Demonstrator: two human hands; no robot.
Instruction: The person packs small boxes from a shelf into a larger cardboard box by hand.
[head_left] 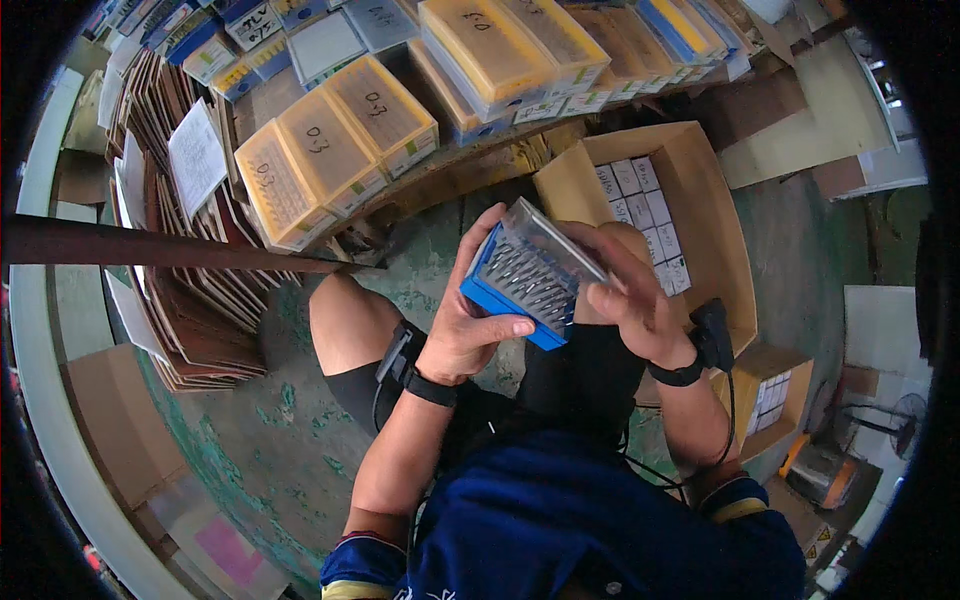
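Note:
My left hand (468,320) is wrapped round a blue plastic box (545,333), its thumb lying along the near side. Rows of slim metal pieces that look like drill bits (520,275) stand in the box. A clear lid (553,243) is tilted up over the far right part of the box. My right hand (640,305) grips the lid's right edge between thumb and fingers; its fingers are slightly blurred and partly behind the lid. The box is held above my knees.
Yellow-topped boxes (375,105) are stacked on the bench ahead. Brown boards (190,320) stand in a row at left, near a dark metal bar (180,247). An open carton (735,240) with small white boxes (650,225) is at right, a smaller carton (795,395) behind my right arm.

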